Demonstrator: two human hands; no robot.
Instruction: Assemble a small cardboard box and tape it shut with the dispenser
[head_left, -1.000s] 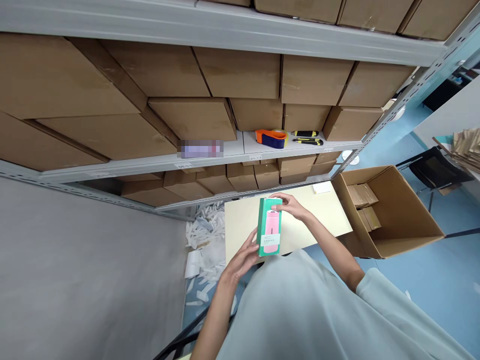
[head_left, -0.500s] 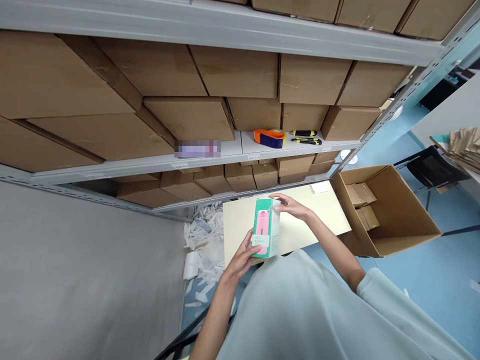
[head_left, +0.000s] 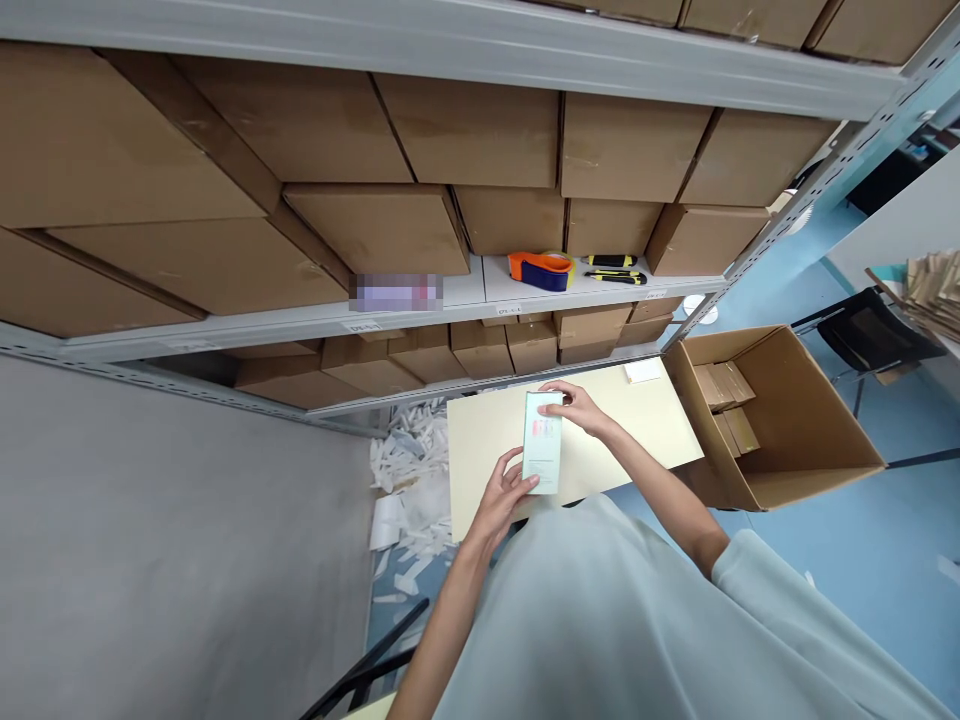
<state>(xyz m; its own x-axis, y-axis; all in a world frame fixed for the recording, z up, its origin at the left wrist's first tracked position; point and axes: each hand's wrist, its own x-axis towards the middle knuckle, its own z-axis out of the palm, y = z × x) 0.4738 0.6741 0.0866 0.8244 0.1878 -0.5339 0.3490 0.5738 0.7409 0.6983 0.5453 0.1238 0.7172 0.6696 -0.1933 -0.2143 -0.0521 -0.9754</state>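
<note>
Sm. pale-green box (head_left: pixel 543 455) is held up in both hands over the table (head_left: pixel 480 440), w/ a printed face toward the camera; the print's too sm. to be read. Its lower L corner is gripped by the L hand (head_left: pixel 504 500), thumb laid on the face; its top R corner is held by the R hand (head_left: pixel 576 408), thumb in front, fingers at the top edge. Both sets of fingers are closed on the box, none spread wide. Re progress: box is off the table & held to view, so that much is done; no raised flap is seen, so it's judged unopened, tho the back is hidden. It's not yet put down or let go. A sm. white item (head_left: pixel 643 371) is left at the table's far R end. Just beside the table, sm. cartons (head_left: pixel 724 388) are stacked in a lg. open carton (head_left: pixel 817 430); any link w/ the box can't be told. Farther out, black-and-yellow cutters (head_left: pixel 615 277) are laid on the shelf (head_left: pixel 491 287), seemingly unused.
</note>
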